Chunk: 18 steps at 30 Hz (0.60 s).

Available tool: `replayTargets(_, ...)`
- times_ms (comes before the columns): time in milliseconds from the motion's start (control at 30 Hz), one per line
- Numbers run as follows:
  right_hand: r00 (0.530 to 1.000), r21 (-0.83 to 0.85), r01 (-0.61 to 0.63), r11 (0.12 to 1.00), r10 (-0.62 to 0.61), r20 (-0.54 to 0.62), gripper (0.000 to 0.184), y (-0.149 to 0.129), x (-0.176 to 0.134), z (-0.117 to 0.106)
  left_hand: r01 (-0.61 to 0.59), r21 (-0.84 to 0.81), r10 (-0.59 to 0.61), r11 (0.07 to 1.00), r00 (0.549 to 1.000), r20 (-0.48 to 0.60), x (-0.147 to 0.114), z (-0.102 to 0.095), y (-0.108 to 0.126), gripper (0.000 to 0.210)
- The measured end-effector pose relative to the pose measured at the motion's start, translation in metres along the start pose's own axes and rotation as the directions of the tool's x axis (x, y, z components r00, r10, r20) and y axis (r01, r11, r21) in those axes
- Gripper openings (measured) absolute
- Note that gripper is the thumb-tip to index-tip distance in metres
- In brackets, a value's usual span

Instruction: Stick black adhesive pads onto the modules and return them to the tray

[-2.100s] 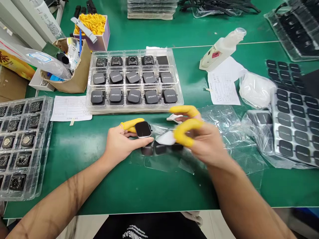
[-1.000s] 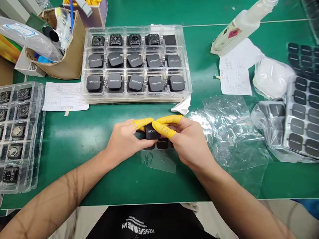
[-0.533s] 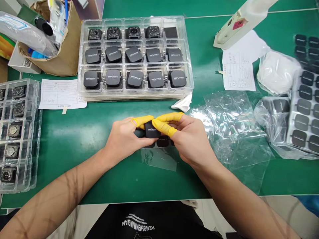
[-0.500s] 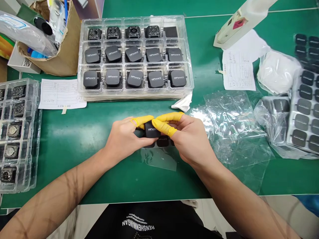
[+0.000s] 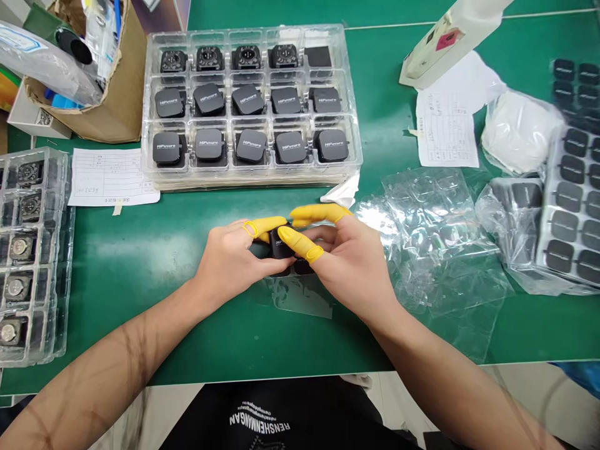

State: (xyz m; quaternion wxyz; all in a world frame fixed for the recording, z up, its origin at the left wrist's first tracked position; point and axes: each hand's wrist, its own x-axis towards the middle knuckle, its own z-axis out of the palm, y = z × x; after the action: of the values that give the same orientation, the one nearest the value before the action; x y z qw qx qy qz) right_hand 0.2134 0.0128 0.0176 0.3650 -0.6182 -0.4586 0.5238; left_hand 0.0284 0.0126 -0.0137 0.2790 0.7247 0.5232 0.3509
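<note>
Between my two hands is a black smartwatch body, its square face showing part of a white "HiFuture" print. My left hand, with yellow finger cots, is closed around its left side. The thumb of my right hand lies over the face, while the yellow-covered index finger is raised near the top edge. The other right fingers are partly hidden behind. Under the hands, a clear sheet carries dark square stickers, partly covered by my fingers.
A clear tray of smartwatch bodies stands ahead; another tray is at left. Crumpled clear film and sticker sheets lie to the right. A cardboard box, a white bottle and paper slips surround the work area.
My right index finger has come away from the other hand's fingertip, and the right thumb has slid left across the watch face. My left hand keeps its hold.
</note>
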Motion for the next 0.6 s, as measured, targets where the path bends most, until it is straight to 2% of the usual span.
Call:
replayTargets(67,0.999,-0.046,-0.026,0.999,0.027,0.023,0.064,0.0,0.001,-0.001,0.003,-0.024,-0.003,1.0,1.0,0.004,0.0,0.0,0.0,0.044)
replayTargets(133,0.992,-0.059,-0.041,0.997,0.048,0.115,0.075,0.001,0.004,-0.001,-0.007,-0.047,0.008,0.999,1.0,0.013,0.0,-0.001,0.0,0.044)
replayTargets(200,0.986,-0.051,-0.038,0.998,0.045,0.16,0.066,0.004,0.007,0.0,0.004,-0.058,-0.003,0.998,1.0,0.013,0.001,-0.002,0.0,0.042)
replayTargets(267,0.991,-0.025,-0.028,0.999,0.031,0.132,0.051,0.006,0.01,0.001,0.036,-0.06,-0.036,0.998,0.999,0.011,0.001,-0.003,0.001,0.042)
replayTargets(300,0.991,-0.009,-0.027,1.0,0.028,0.132,0.05,0.007,0.011,0.002,0.049,-0.06,-0.048,0.997,0.999,0.011,0.002,-0.003,0.001,0.043)
replayTargets(433,0.973,-0.01,-0.006,1.0,0.009,0.23,0.064,0.009,0.012,0.004,0.019,-0.062,-0.018,0.998,1.0,0.025,0.003,-0.003,0.0,0.045)
replayTargets(533,0.987,-0.053,0.05,0.997,-0.042,0.153,0.045,0.012,0.012,0.006,0.036,-0.07,-0.034,0.997,0.999,0.025,0.003,-0.003,-0.001,0.043)
replayTargets(600,0.989,-0.046,0.067,0.997,-0.061,0.138,0.046,0.014,0.01,0.007,0.022,-0.09,-0.02,0.996,0.999,0.028,0.003,-0.003,-0.001,0.044)
